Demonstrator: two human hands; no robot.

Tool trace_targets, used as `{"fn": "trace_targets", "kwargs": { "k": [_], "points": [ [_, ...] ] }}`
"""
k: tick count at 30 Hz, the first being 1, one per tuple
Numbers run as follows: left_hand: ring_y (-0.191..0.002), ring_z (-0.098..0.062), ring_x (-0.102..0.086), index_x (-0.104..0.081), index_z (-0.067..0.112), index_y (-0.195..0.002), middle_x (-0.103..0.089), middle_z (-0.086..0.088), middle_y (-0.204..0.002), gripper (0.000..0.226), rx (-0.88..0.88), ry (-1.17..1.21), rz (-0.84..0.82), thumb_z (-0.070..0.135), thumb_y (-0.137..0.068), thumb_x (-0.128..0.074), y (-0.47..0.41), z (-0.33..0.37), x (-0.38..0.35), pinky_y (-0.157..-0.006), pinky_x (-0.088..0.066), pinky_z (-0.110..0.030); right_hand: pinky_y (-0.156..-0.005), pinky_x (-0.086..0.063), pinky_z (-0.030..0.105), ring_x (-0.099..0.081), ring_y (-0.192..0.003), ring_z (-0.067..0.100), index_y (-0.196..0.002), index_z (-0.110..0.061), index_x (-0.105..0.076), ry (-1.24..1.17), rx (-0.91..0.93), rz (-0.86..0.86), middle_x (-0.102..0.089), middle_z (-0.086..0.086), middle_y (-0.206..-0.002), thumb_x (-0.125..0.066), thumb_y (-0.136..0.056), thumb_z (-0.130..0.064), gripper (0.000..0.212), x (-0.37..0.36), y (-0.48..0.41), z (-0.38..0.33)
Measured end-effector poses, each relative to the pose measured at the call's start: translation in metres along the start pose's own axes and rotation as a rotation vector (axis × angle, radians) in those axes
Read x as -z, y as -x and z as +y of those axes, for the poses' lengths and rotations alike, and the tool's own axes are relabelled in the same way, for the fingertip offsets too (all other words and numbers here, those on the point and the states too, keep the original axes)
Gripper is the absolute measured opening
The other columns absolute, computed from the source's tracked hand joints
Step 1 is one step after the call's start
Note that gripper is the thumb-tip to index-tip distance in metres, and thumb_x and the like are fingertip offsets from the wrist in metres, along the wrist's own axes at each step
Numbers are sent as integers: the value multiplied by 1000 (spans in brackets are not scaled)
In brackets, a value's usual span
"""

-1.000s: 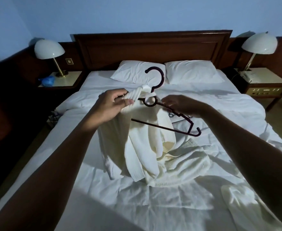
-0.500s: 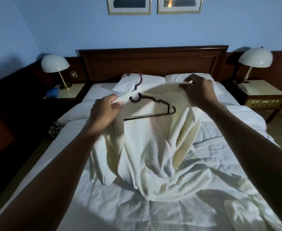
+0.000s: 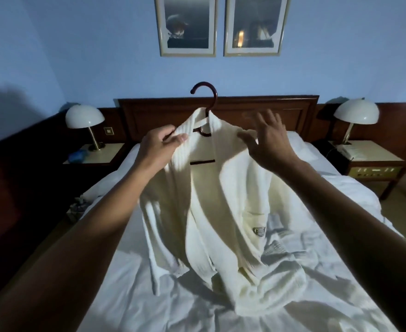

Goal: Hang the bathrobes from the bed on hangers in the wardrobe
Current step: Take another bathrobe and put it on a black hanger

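Blue walls [image 3: 101, 56] rose behind a rumpled white bed [image 3: 149, 295] with a dark wooden headboard [image 3: 288, 116]. One cream bathrobe [image 3: 233, 212] hung above the bed, its hem pooled on the sheet. Two framed pictures [image 3: 187, 25] were cut off at the top, and two dome lamps [image 3: 84, 116] flanked the bed. The left hand [image 3: 158, 149] pinched the collar. The right hand [image 3: 269, 140], spread and blurred, hovered at the other shoulder, contact unclear. One dark hanger [image 3: 205, 92] showed only its hook and a strip of bar.

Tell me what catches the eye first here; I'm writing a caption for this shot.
A white bathrobe draped on a dark hanger, held up mid-frame over the bed. The left hand grips its collar; the right hand hovers open beside the other shoulder.
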State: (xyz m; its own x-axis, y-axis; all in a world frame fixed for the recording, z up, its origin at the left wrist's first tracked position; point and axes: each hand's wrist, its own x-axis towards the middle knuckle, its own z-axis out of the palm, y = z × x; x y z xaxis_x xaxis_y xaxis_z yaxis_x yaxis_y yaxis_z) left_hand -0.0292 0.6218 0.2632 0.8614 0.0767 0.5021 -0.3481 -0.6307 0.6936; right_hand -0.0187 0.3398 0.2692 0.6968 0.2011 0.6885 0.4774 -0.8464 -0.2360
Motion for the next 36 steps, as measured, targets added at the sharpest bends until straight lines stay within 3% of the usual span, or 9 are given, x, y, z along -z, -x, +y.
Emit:
{"fn": "trace_targets", "kwargs": {
  "k": [6, 11, 15, 18, 21, 24, 26, 32, 36],
  "points": [
    [-72, -1, -48, -64, 9, -91, -55, 7, -78, 31, -84, 58, 62, 37, -89, -77, -21, 41, 12, -57, -36, -12, -65, -50, 44, -64, -80, 41, -92, -10, -63, -76, -1, -35, -70, 14, -85, -53, -94, -27, 20, 17, -47, -6],
    [-121, -10, -53, -41, 22, -147, -54, 6, -136, 84, 1, 113, 201, 49, -80, -83, -40, 24, 35, -95, -49, -28, -68, -46, 42, -58, -79, 40, -79, -15, -58, -122, -65, 116, -67, 18, -82, -54, -96, -19, 18, 62, -102, -24],
    [-119, -22, -65, -54, 27, -138, -68, 2, -130, 82, 235, 458, -45, 55, -69, -89, -25, -20, 51, -97, -55, -43, -68, -41, 37, -56, -79, 35, -76, -19, -53, -123, -50, 221, -63, 16, -81, -54, -96, -20, 20, 101, -141, -40],
    [-113, -28, -69, -71, 21, -117, -77, -1, -111, 72, 316, 416, -269, 63, -61, -88, -6, -42, 58, -94, -53, -40, -71, -43, 36, -57, -83, 34, -82, -13, -62, -139, -86, 265, -66, 16, -85, -54, -96, -23, 19, 117, -159, -40],
    [-95, -27, -73, -72, 11, -105, -78, -2, -92, 31, 322, 326, 15, 38, -90, -75, -31, -25, 93, -80, -52, -35, -78, -48, 39, -59, -96, 38, -91, -11, -67, -151, -140, 270, -68, 18, -94, -51, -95, -19, 18, 128, -171, -28],
    [-98, -33, -65, -70, 5, -109, -71, -16, -103, 28, 339, 205, 542, 30, -98, -63, -72, 6, 132, -77, -41, -29, -75, -39, 32, -56, -102, 40, -102, -13, -67, -140, -188, 278, -66, 21, -99, -46, -96, -16, 23, 137, -177, -15],
    [-99, -31, -67, -72, 9, -103, -73, -14, -104, 26, 286, 232, 689, 32, -96, -60, -83, 25, 136, -74, -42, -29, -75, -36, 31, -55, -100, 38, -106, -14, -66, -138, -206, 279, -64, 20, -99, -44, -98, -16, 23, 136, -176, -6],
    [-83, -21, -63, -63, 23, -86, -65, 6, -81, 29, 263, 35, 205, 48, -98, -57, -61, 22, 105, -70, -41, -31, -72, -37, 34, -57, -95, 41, -98, -9, -64, -114, -208, 184, -64, 20, -93, -47, -98, -15, 18, 102, -155, 8],
    [-92, -20, -65, -73, 20, -94, -71, 1, -93, 36, 219, -161, 58, 56, -91, -64, -45, -19, 96, -68, -44, -32, -72, -40, 38, -58, -90, 44, -86, -9, -58, -59, -166, 150, -66, 25, -93, -50, -98, -14, 16, 84, -142, 15]
  ]
}}
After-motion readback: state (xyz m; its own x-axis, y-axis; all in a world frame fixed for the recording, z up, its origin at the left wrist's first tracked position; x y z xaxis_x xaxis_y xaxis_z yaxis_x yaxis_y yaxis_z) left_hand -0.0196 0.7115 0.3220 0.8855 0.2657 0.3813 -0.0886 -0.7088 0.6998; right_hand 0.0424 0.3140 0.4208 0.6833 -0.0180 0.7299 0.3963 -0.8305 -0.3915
